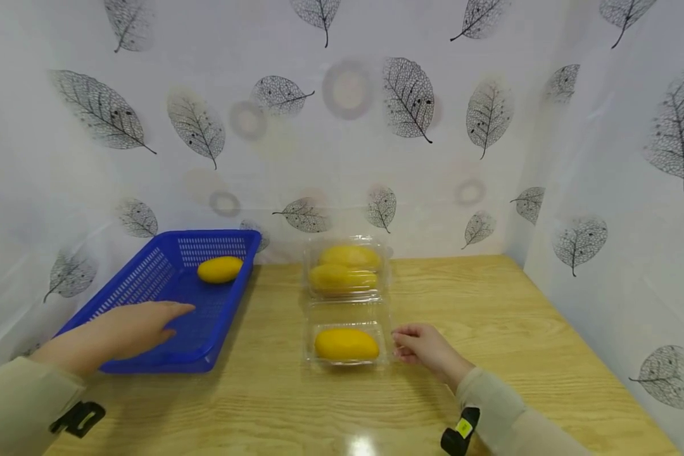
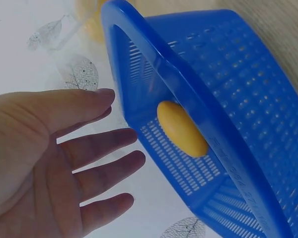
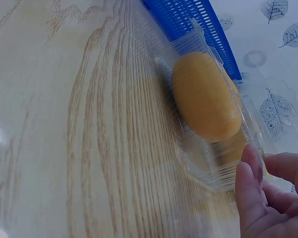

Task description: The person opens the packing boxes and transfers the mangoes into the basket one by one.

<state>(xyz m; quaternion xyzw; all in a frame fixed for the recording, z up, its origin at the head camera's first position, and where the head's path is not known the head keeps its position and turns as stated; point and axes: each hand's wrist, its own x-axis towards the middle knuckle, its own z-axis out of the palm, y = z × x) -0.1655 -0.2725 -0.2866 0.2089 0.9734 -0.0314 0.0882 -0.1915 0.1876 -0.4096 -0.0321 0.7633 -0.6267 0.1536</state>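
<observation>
A clear plastic box (image 1: pixel 348 304) stands mid-table, its lid raised at the back. One yellow mango-like fruit (image 1: pixel 346 344) (image 3: pixel 206 96) lies in the front part; two more yellow shapes (image 1: pixel 350 256) show in or through the back part. My right hand (image 1: pixel 427 349) (image 3: pixel 273 193) pinches the box's right edge between thumb and fingers. Over the near left part of the blue basket (image 1: pixel 222 342) (image 2: pixel 198 94), my left hand (image 1: pixel 122 332) (image 2: pixel 64 153) hangs with fingers extended and apart, holding nothing. Another yellow fruit (image 1: pixel 220 270) (image 2: pixel 182 129) lies at the basket's far end.
The wooden table (image 1: pixel 296 405) carries the basket at left and the box at centre. A white sheet with grey leaf prints (image 1: pixel 348 158) hangs behind the table and along both sides.
</observation>
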